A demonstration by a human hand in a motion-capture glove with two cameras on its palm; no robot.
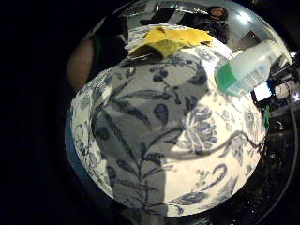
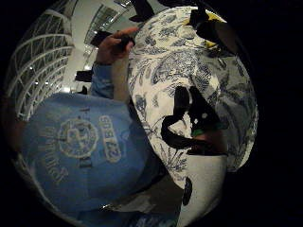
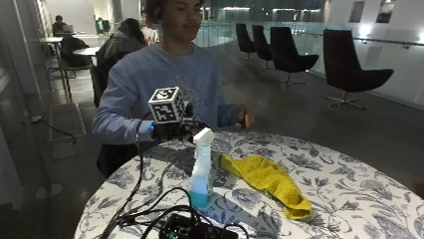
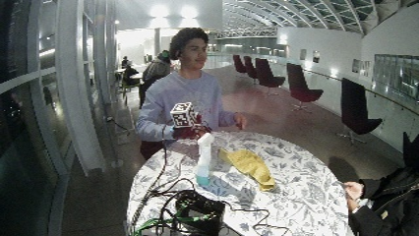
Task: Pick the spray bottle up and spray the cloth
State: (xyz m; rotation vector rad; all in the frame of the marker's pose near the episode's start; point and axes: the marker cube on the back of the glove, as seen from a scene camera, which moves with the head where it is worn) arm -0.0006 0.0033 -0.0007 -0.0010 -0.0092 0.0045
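Well apart — hand (image 3: 173, 130), spray bottle (image 3: 201, 169) (upright), cloth (image 3: 267, 181)

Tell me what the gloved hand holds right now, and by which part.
Nothing. The gloved right hand hangs above the table behind the spray bottle, which stands upright by itself beside the yellow cloth.

A round table (image 3: 371, 169) has a white cloth with blue flowers and leaves on it. A spray bottle (image 3: 201, 169) stands upright on the table, with a white top and green liquid at the bottom. Near it lies a crumpled yellow cloth (image 3: 268, 181). Black cables (image 3: 142, 199) run over the table to a black box (image 3: 192, 228) at the edge.
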